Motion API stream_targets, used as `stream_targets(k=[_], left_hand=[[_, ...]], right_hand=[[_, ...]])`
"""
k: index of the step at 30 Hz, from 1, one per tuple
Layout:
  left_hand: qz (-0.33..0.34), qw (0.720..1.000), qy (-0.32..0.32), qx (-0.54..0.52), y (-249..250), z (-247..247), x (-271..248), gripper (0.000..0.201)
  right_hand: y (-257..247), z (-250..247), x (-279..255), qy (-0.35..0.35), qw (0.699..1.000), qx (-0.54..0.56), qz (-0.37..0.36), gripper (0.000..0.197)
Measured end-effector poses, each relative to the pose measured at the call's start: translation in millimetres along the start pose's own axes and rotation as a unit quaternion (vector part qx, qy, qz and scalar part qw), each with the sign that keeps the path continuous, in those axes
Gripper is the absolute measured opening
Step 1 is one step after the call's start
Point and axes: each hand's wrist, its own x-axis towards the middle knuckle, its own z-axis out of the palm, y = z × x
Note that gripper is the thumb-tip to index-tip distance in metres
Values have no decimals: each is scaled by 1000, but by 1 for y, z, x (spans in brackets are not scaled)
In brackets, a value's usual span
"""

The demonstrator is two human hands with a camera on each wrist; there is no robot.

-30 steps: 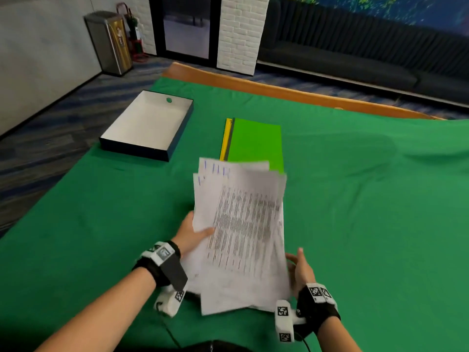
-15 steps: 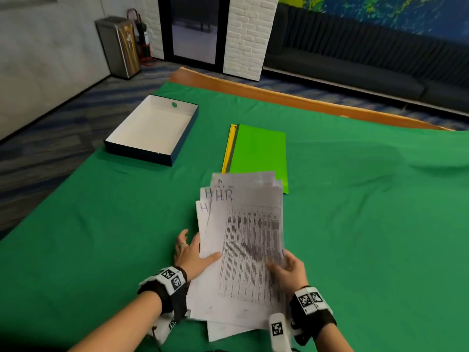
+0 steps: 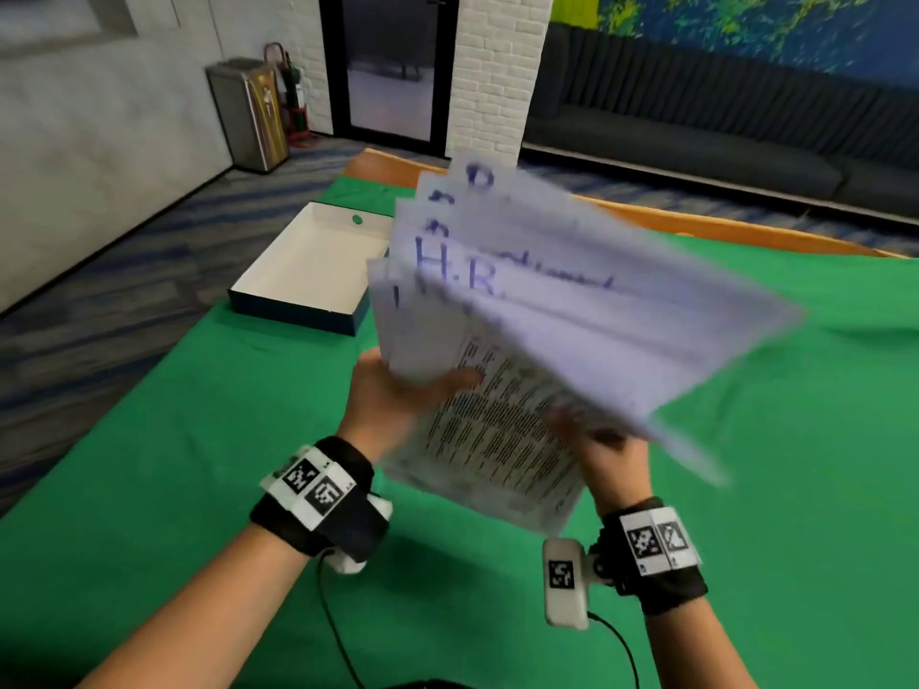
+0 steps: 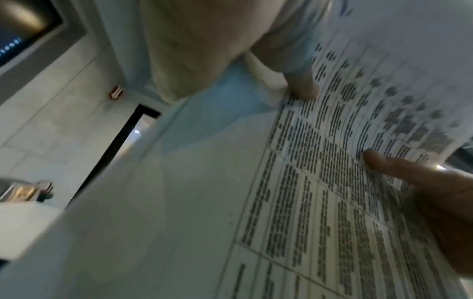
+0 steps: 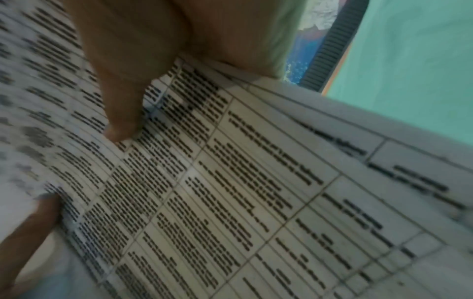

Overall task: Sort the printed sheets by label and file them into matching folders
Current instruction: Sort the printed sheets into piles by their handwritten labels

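A fanned stack of printed sheets (image 3: 522, 340) is held up off the green table, tilted toward me and blurred. Blue handwritten labels show on the top edges; one reads "H.R." (image 3: 455, 268). My left hand (image 3: 413, 390) grips the stack's left side, thumb on the printed table. My right hand (image 3: 592, 435) grips the lower right edge. In the left wrist view my left thumb (image 4: 302, 87) presses the sheets (image 4: 307, 202). The right wrist view shows my right thumb (image 5: 122, 113) on the top sheet (image 5: 230, 202). The raised paper hides the folders.
An open white box with dark sides (image 3: 308, 266) sits at the table's far left. The green cloth (image 3: 771, 489) spreads to the right and toward me. Behind it run a wooden table edge (image 3: 696, 226), a dark sofa (image 3: 696, 141) and a metal bin (image 3: 248, 116).
Both hands have lifted the sheets off the table and tilted them up toward me, fanned wider. The green and yellow folders, seen before, are now covered by the paper.
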Motion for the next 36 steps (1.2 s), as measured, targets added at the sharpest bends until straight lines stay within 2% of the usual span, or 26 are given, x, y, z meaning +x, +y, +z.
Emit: stream_targets(k=[2, 4, 7, 11, 15, 20, 22, 25, 27, 30, 32, 34, 36], left_hand=[[30, 999, -25, -5, 4, -10, 2, 34], [31, 999, -29, -31, 7, -19, 2, 30], [57, 996, -32, -52, 2, -24, -7, 24], [47, 997, -27, -62, -12, -27, -14, 24], [53, 996, -19, -62, -13, -25, -13, 25], [145, 986, 83, -20, 14, -8, -8, 22], [165, 982, 84, -49, 34, -6, -5, 20], [176, 979, 61, -86, 50, -11, 2, 18], [137, 986, 51, -83, 40, -16, 11, 20], [11, 997, 25, -76, 1, -24, 24, 24], [-57, 998, -4, -32, -28, -31, 24, 32], [-98, 995, -24, 2, -52, -36, 19, 42], [-110, 994, -19, 4, -68, -36, 11, 43]], right_hand=[[-9, 1, 2, -14, 998, -25, -54, 28], [-5, 1, 6, -14, 996, -13, -84, 16], [1, 8, 5, -36, 994, 5, -102, 21], [9, 15, 0, -44, 995, 14, -85, 42], [12, 15, -1, -58, 995, 23, -75, 42], [-12, 29, 4, 40, 989, 14, -140, 28], [-29, 32, 9, 68, 982, 39, -169, 27], [-39, 36, 19, 63, 981, 69, -169, 21], [-27, 39, 28, 55, 989, 41, -130, 16], [11, 36, 36, 58, 997, -21, -47, 10], [35, 32, 35, 49, 998, -40, -12, 13], [54, 28, 29, 31, 998, -53, 8, 20], [67, 28, 22, 22, 997, -64, 33, 24]])
